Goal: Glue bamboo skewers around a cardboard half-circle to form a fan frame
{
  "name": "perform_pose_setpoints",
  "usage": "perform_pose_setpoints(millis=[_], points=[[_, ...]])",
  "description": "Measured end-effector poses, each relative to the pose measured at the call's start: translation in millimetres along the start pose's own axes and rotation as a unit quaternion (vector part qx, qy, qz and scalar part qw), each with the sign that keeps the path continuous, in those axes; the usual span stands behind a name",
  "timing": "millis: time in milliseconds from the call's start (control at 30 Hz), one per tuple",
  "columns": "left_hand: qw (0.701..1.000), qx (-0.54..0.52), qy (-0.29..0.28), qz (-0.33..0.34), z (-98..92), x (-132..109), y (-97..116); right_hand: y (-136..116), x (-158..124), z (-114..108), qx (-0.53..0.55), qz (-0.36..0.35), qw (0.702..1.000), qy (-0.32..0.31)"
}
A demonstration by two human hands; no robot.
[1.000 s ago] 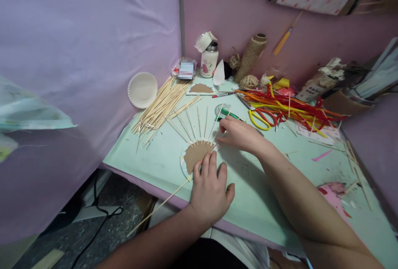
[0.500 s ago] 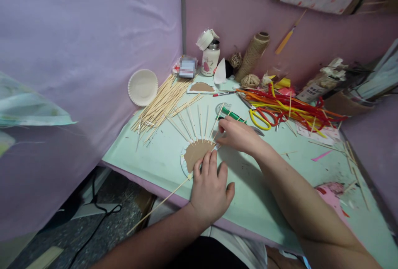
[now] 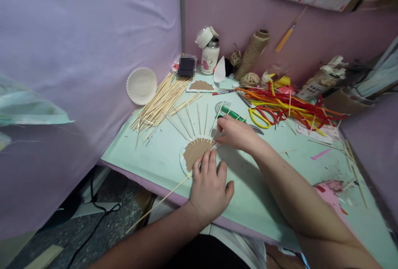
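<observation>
A half-round piece of brown cardboard (image 3: 194, 155) with a white, ruffled edge lies near the table's front. Thin wooden sticks (image 3: 200, 119) fan out from its curved edge. Another stick (image 3: 158, 202) juts past the table edge from its lower left corner. My left hand (image 3: 209, 186) lies on the cardboard's lower right part, fingers stretched out and pressing it down. At the right end of the curve, my right hand (image 3: 236, 134) has thumb and fingers pinched around a stick. That stick's base is hidden by the fingers; several stick tips show beyond the hand.
Behind lie a pile of loose sticks (image 3: 161, 103), a white paper bowl (image 3: 141, 86), a second cardboard half-round (image 3: 201, 86), and a bottle (image 3: 209, 57). Green-handled pliers (image 3: 233, 113), yellow scissors (image 3: 259, 119), pipe cleaners (image 3: 286, 103) and a twine spool (image 3: 252, 53) stand to the right.
Almost nothing differs. The whole view has shifted very slightly; both hands keep their places on the cardboard and stick.
</observation>
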State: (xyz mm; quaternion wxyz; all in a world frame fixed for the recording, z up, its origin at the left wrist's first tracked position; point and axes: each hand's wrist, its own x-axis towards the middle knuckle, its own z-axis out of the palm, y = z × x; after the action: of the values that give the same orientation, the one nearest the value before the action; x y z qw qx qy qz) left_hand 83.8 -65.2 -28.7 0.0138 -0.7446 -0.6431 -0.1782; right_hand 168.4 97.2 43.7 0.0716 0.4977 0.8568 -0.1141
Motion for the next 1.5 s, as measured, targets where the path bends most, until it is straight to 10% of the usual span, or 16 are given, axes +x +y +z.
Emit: perform_pose_setpoints(millis=[1500], points=[[1.0,-0.008,-0.004,0.002,4.0,-0.8,-0.1,-4.4,3.3,-3.1,-0.011,-0.008,0.999,-0.036]])
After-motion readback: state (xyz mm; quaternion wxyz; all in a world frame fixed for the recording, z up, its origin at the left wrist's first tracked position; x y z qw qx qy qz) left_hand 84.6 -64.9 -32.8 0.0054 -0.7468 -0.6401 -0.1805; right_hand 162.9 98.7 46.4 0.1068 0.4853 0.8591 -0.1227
